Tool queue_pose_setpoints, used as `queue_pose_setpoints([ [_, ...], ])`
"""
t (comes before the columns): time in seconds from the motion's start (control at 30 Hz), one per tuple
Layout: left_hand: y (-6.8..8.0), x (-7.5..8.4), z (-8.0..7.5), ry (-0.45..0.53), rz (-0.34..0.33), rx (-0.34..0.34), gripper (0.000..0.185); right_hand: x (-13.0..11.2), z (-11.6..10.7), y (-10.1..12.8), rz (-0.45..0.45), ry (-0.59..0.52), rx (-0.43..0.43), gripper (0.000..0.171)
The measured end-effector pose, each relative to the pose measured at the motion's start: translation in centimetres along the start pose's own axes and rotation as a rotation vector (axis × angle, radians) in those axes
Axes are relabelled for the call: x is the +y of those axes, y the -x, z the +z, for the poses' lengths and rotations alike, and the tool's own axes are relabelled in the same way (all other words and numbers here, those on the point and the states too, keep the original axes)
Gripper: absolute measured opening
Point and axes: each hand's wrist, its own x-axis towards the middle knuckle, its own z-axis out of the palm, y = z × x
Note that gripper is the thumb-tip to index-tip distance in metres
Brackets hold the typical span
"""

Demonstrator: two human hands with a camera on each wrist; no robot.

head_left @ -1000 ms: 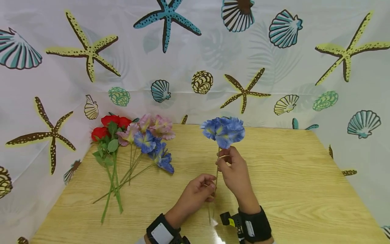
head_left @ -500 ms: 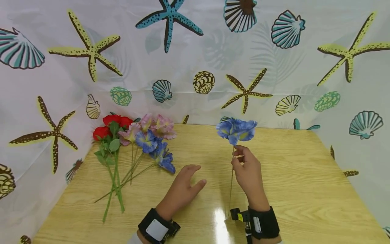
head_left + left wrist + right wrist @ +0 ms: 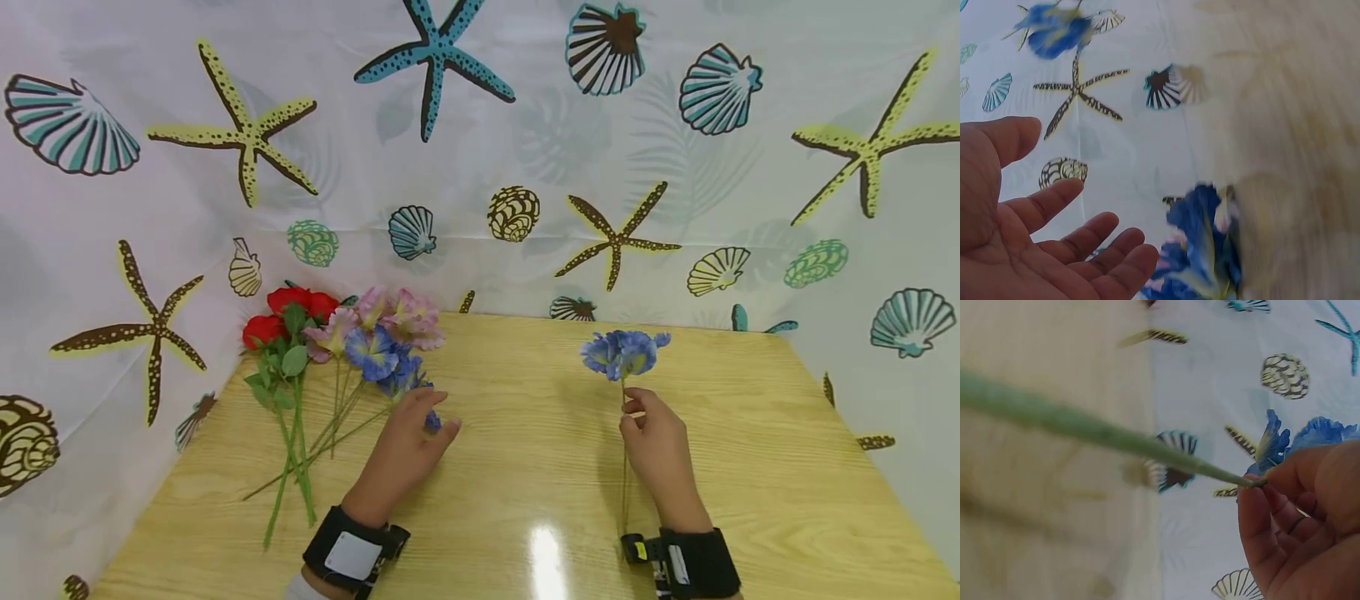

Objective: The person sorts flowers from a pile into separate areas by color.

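My right hand (image 3: 658,437) pinches the thin green stem (image 3: 1104,434) of a blue artificial flower (image 3: 621,353) just below its bloom. The flower stands upright, its stem running down toward the tabletop. My left hand (image 3: 408,437), fingers spread and nothing in them, is over the left-middle of the table. In the head view it overlaps part of the blue flowers (image 3: 372,353) lying there. The left wrist view shows the palm and fingers beside blue petals (image 3: 1200,244). Pink flowers (image 3: 412,318) and red roses (image 3: 262,331) lie in the same group, stems crossing toward the front.
A pale wooden table (image 3: 517,433) spans the front, with a bright light reflection near its front edge. Behind and at both sides hangs a white cloth (image 3: 465,275) printed with starfish and shells. Each wrist wears a black strap (image 3: 352,550) with a small camera.
My left hand has let go of the stem and moved left to the lying flowers. My right hand has carried the upright blue flower to the right. The head view has shifted slightly.
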Motion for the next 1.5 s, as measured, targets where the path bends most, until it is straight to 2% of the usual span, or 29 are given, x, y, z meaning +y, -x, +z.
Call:
queue_pose_setpoints([
  [0.17,-0.1,-0.8,-2.1,-0.009,0.031,0.050,0.046,3.0,-2.8,-0.4,-0.018,0.137,-0.043,0.039],
  [0.27,-0.2,-1.4,-3.2,-0.041,0.051,0.092,0.045,4.6,-5.0,-1.0,-0.028,0.220,-0.029,0.038],
  [0.4,-0.1,-2.3,-4.8,-0.095,0.057,0.181,0.042,6.4,-7.8,-1.4,-0.045,0.309,-0.003,0.038],
  [0.47,0.0,-3.0,-5.6,-0.134,0.052,0.227,0.039,7.1,-9.0,-1.5,-0.055,0.344,0.006,0.037],
  [0.57,0.2,-4.3,-6.8,-0.221,0.003,0.262,0.039,8.0,-10.4,-1.7,-0.066,0.390,0.019,0.036],
  [0.67,0.3,-5.6,-7.7,-0.330,-0.073,0.223,0.041,8.9,-11.5,-2.0,-0.056,0.420,0.022,0.036],
  [0.77,0.5,-6.8,-8.2,-0.416,-0.152,0.140,0.043,10.1,-12.5,-2.6,-0.048,0.442,0.026,0.037],
  [0.87,0.5,-7.6,-8.4,-0.457,-0.205,0.050,0.041,11.6,-13.5,-3.2,-0.027,0.468,0.020,0.038],
  [0.93,0.6,-7.9,-8.5,-0.473,-0.220,0.018,0.040,12.6,-14.1,-3.7,-0.008,0.497,0.015,0.038],
  [1.2,0.0,-8.4,-7.7,-0.526,-0.179,0.032,0.031,15.5,-16.6,-4.1,0.035,0.600,0.011,0.039],
  [1.4,0.4,-8.1,-7.3,-0.570,-0.181,0.068,0.018,17.1,-16.8,-3.9,0.057,0.639,-0.045,0.037],
  [1.5,0.6,-8.1,-7.3,-0.578,-0.151,0.097,0.014,17.6,-16.7,-3.9,0.075,0.650,-0.066,0.037],
])
